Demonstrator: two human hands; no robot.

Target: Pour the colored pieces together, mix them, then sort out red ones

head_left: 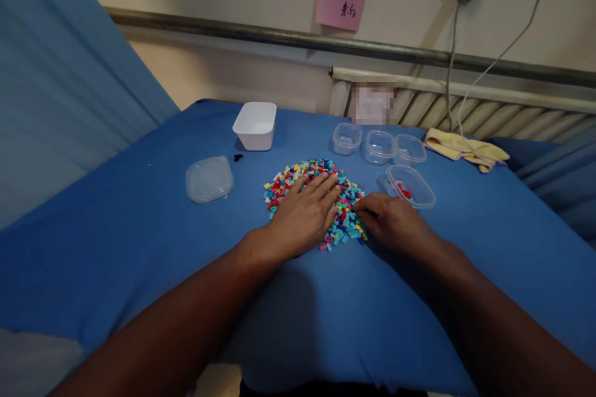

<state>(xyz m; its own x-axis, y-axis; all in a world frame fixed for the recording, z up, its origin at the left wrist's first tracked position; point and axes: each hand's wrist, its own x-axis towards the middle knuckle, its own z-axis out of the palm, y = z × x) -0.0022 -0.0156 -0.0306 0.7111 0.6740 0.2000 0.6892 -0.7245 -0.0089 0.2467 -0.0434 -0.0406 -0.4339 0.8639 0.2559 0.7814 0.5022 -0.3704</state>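
A heap of small, many-coloured plastic pieces [347, 231] lies in the middle of a blue-covered table. My left hand [305, 214] rests flat on the heap, palm down, its fingers stretched out. At the heap's right edge, my right hand [391, 217] has its thumb and fingertips pinched together among the pieces; what they hold, if anything, is too small to make out. Just behind my right hand stands a clear plastic tub [423, 191] with a few red pieces [405, 191] in it.
Three more clear tubs [347, 139] stand in a row behind the heap. Further left are a white bin [254, 133], stacked clear lids [209, 180] and a small black item [238, 157]. A yellow cloth [465, 147] lies back right by the radiator [512, 102], below a hanging cable [449, 74].
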